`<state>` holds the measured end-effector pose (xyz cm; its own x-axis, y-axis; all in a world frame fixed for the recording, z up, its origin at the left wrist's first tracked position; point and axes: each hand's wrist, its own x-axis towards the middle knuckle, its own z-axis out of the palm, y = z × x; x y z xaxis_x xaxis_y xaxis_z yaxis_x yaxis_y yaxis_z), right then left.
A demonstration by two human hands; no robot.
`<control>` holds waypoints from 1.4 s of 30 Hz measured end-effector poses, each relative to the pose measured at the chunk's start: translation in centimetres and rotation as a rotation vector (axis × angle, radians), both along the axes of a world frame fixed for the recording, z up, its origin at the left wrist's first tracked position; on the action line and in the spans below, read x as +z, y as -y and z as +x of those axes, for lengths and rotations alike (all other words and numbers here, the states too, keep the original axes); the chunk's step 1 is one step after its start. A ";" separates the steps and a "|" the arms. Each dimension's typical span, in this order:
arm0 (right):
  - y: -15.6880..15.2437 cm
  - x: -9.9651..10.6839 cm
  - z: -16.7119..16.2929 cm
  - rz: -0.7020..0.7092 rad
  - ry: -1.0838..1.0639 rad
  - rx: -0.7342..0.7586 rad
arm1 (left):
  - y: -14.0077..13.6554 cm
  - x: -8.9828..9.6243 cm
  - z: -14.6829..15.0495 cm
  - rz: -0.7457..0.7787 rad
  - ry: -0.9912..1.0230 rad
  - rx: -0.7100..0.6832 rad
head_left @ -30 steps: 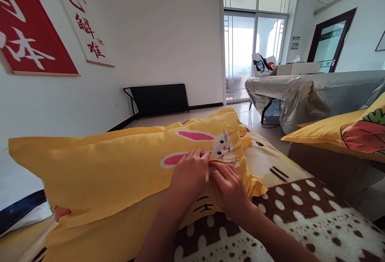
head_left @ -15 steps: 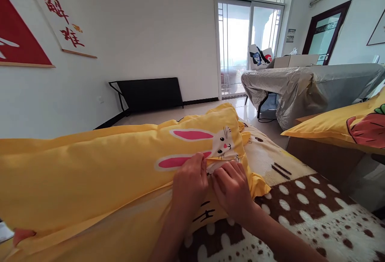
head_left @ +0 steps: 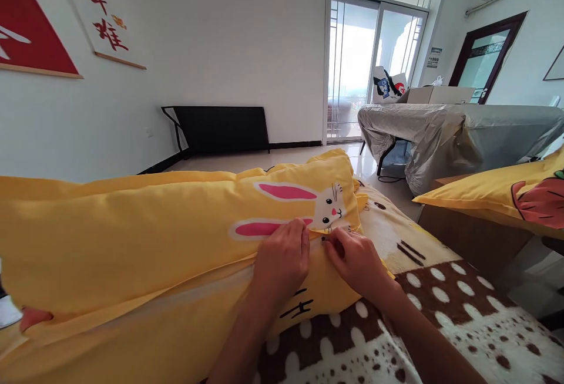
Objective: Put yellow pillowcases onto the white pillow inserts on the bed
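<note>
Writing: 解难 in red on the white scroll (head_left: 118,8); black marks (head_left: 301,307) on my bunny pillow (head_left: 176,219) look like an H.
Pillow count: two, both yellow, bunny one right in front of me, carrot pillow (head_left: 480,190) off right.
My hands: left hand (head_left: 283,255) grips the seam edge (head_left: 207,272), right hand (head_left: 359,258) pinches some tiny dark tab (head_left: 324,238) there.
Underneath: spotted blanket (head_left: 440,281).
Room: plastic-covered table (head_left: 497,128) near glass doors (head_left: 352,67).

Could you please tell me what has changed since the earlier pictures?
The right hand has shifted rightward along the edge of the rabbit-print pillow, away from the left hand. The left hand stays at that edge, and the pillow still lies on the patterned blanket.
</note>
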<state>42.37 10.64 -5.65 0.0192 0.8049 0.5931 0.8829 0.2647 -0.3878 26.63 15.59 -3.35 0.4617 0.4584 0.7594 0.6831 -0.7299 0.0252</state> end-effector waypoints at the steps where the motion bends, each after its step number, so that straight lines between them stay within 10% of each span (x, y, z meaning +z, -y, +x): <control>1: 0.0 -0.1 -0.1 -0.021 0.027 -0.009 | 0.1 0.0 0.0 0.003 -0.024 -0.005; 14: 1.4 0.3 0.0 -0.019 0.059 0.149 | 2.4 0.1 1.3 0.168 -0.175 0.118; 42: 1.6 2.4 3.8 -0.231 0.040 0.154 | 0.6 -1.0 1.4 0.118 -0.167 -0.194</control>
<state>46.21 9.06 -3.28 -0.1330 0.9106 0.3912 0.8550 0.3051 -0.4195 28.06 15.03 -4.32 0.6555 0.2619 0.7083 0.5179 -0.8385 -0.1693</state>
